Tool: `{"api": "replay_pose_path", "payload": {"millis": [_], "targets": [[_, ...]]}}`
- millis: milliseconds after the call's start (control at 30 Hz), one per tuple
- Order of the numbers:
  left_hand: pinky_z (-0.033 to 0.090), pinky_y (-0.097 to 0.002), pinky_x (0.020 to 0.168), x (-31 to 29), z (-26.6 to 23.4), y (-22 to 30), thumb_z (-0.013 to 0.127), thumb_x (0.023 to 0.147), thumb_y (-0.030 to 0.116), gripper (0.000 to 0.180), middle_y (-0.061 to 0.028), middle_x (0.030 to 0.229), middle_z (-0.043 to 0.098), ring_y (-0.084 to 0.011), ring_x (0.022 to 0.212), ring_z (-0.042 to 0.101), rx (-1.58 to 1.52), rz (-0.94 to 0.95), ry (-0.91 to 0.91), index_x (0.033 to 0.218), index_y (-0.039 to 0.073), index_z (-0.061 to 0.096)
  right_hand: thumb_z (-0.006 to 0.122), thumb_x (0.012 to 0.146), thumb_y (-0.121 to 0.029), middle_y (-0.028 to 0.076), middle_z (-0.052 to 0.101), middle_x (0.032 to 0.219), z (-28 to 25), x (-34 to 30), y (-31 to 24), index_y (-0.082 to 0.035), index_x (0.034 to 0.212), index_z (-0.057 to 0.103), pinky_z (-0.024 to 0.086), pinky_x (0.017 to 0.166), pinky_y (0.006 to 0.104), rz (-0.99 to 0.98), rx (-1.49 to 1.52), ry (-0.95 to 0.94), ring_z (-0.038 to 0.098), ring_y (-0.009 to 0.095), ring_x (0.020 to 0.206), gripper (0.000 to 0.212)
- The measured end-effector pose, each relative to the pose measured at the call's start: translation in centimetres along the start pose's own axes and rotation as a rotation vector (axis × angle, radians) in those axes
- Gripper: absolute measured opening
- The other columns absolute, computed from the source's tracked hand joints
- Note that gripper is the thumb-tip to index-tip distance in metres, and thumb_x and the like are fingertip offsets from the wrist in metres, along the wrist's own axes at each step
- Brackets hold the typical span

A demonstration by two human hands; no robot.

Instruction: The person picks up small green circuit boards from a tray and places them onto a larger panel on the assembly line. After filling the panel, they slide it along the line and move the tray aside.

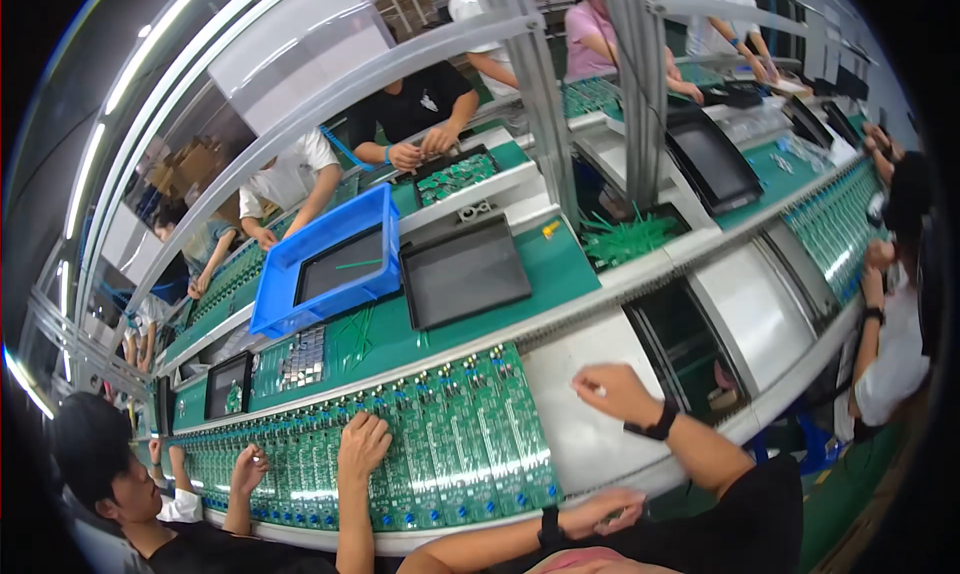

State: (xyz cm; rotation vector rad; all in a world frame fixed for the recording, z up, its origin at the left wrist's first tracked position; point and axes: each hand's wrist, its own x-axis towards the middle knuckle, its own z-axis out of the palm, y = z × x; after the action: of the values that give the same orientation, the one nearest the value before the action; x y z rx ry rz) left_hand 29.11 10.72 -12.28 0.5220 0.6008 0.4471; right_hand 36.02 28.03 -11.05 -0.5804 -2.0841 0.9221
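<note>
My left hand [605, 512] reaches across from the lower edge, a dark band on its wrist. It hovers by the near rail of the line, its fingers loosely bent and apart, nothing visible in them. My right hand [615, 392], with a black wristband [652, 420], is raised over a bare pale metal plate [585, 354]. Its fingers are curled in, and I see nothing in them. To the left of both hands lies a long row of green circuit boards [450, 444] with small blue parts along the near edge. Neither hand touches the boards.
At the left, a neighbour's hand [362, 444] is over the boards. Beyond stand a blue bin [325, 314], a black tray [465, 272] and a heap of green strips [630, 239]. A metal post [640, 104] rises behind. Other people work across the line and at the right.
</note>
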Motion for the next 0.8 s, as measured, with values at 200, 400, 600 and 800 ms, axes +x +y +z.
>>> {"api": "replay_pose_path", "payload": {"millis": [200, 400, 600, 800], "targets": [[0.036, -0.0199, 0.047, -14.2, -2.5, 14.1, 0.036, 0.098, 0.031, 0.036, -0.0004, 0.062, 0.049, -0.0071, 0.055, 0.047, 0.077, 0.62, 0.271, 0.075, 0.009, 0.053, 0.066, 0.075, -0.011, 0.005, 0.059, 0.064, -1.3, -0.1, -1.3, -0.009, 0.077, 0.064, 0.044, 0.051, 0.031, -0.006, -0.051, 0.061, 0.058, 0.021, 0.057, 0.003], [0.029, -0.0192, 0.044, -4.1, -1.8, 6.2, 0.038, 0.098, 0.031, 0.036, 0.002, 0.059, 0.043, -0.0058, 0.051, 0.04, -0.127, 0.179, 0.135, 0.072, 0.009, 0.049, 0.067, 0.071, -0.004, 0.008, 0.059, 0.062, 0.1, 0.8, -0.9, -0.006, 0.076, 0.064, 0.043, 0.048, 0.032, -0.013, 0.036, -0.077, 0.057, 0.022, 0.054, 0.006], [0.021, -0.0186, 0.041, 1.2, 1.6, 0.6, 0.04, 0.098, 0.031, 0.037, 0.0045, 0.056, 0.037, -0.0044, 0.047, 0.033, -0.395, 0.143, 0.19, 0.069, 0.008, 0.044, 0.066, 0.072, -0.003, 0.007, 0.057, 0.06, 1.1, 0.2, 0.7, -0.005, 0.078, 0.063, 0.042, 0.047, 0.0317, 0.096, 0.177, -0.083, 0.056, 0.021, 0.052, 0.007], [0.025, -0.0204, 0.038, 3.2, 3.7, -0.2, 0.044, 0.096, 0.033, 0.035, 0.0047, 0.055, 0.039, -0.0054, 0.043, 0.034, -0.497, 0.212, 0.339, 0.069, 0.011, 0.045, 0.065, 0.073, -0.002, 0.007, 0.059, 0.063, 0.7, 0.6, 2.9, -0.005, 0.079, 0.062, 0.045, 0.051, 0.031, 0.174, 0.086, 0.03, 0.058, 0.022, 0.055, 0.008]]}}
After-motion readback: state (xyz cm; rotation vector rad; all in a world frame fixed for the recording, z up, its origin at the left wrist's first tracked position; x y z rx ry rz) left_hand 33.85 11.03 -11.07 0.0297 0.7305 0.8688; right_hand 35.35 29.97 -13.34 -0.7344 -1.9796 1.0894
